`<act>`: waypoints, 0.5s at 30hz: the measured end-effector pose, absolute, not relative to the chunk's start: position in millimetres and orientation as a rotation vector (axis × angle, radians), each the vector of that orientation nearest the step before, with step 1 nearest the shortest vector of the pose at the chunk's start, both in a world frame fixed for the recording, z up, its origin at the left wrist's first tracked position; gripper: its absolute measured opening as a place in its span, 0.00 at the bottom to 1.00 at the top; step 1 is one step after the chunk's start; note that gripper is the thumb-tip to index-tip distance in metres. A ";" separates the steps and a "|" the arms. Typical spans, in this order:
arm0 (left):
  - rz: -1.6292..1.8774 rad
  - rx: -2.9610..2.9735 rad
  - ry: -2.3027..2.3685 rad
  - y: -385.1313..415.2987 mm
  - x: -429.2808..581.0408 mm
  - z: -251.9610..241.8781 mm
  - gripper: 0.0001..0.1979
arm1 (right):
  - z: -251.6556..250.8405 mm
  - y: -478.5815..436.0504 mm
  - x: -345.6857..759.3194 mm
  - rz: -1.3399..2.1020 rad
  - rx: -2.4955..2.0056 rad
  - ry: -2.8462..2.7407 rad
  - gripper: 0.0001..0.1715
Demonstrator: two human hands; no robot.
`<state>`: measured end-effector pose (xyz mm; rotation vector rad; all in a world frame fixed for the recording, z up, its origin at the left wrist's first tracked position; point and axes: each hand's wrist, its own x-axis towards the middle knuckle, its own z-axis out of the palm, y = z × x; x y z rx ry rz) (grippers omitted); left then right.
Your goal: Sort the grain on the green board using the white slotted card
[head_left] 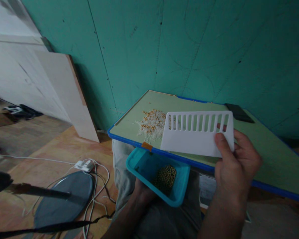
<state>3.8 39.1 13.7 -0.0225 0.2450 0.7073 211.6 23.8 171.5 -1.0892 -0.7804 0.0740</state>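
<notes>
My right hand [235, 157] grips the right end of a white plastic plate [189, 141] with a row of slots along its far edge, thumb on top. The plate hangs over a pale green tabletop [184, 102] with a blue rim. Left of the plate lies a pile of white rice-like grains [153, 131] mixed with yellow pea-like beads [149, 116]. Below the table's near edge, my left hand [142, 192] holds a teal plastic tub [139, 171] from underneath, its fingers mostly hidden. Inside the tub is a heap of round beads [167, 175].
A dark flat phone-like object [239, 113] lies on the table's far right. Green wall panels [189, 49] stand behind the table. On the floor at left are a round grey stand base [64, 191], white cables [97, 186], a power strip [84, 165] and a leaning board [72, 96].
</notes>
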 end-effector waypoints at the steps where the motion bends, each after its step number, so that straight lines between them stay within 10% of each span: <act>1: 0.720 -0.020 0.297 38.0 2.7 20.2 0.28 | 171.3 23.4 212.1 0.075 -1.104 -0.789 0.24; 15: 0.740 -0.086 0.482 34.8 4.2 48.2 0.25 | 172.6 21.8 211.6 0.099 -1.111 -0.768 0.25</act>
